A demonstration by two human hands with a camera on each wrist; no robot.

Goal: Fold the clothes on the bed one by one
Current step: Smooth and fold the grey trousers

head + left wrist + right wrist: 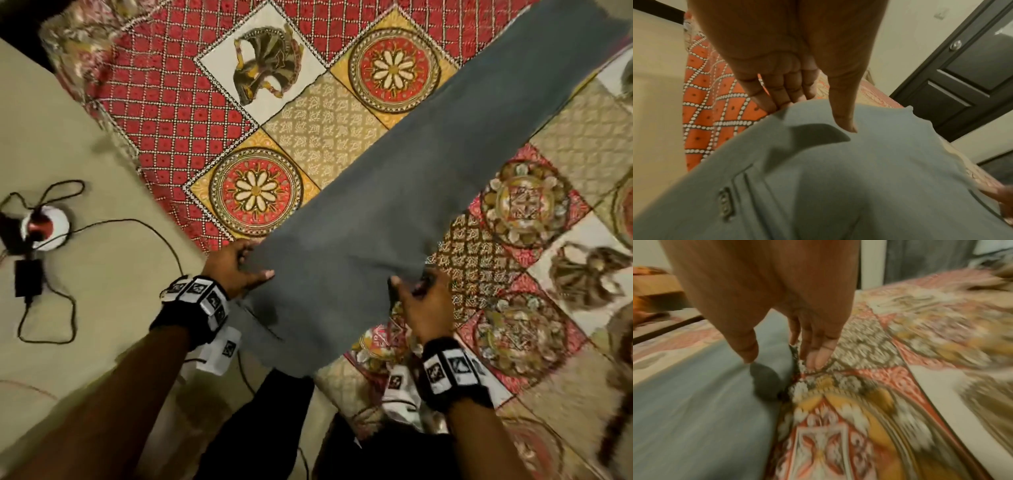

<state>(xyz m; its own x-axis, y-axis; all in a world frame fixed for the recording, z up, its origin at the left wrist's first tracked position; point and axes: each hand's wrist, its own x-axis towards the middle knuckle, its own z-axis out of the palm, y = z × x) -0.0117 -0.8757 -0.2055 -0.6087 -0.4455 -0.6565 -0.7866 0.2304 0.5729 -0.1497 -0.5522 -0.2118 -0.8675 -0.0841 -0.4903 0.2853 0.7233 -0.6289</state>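
Observation:
Grey trousers [394,178] lie in a long strip across the patterned bedspread [205,102], from the near bed edge to the far right. Their near end hangs slightly over the edge. My left hand [253,262] pinches the strip's left edge. In the left wrist view this hand [813,113] has its thumb on top of the trousers [838,178] and its fingers tucked beneath. My right hand [411,284] holds the opposite edge. In the blurred right wrist view it [784,360] has its thumb on the trousers [694,394] and its fingers at the edge against the bedspread [859,402].
The bed's edge runs diagonally, with pale floor to its left. On that floor sit a round white device [44,224], a black adapter [29,277] and loose cables. A brownish garment [616,377] lies at the right border. A dark door [962,81] stands beyond the bed.

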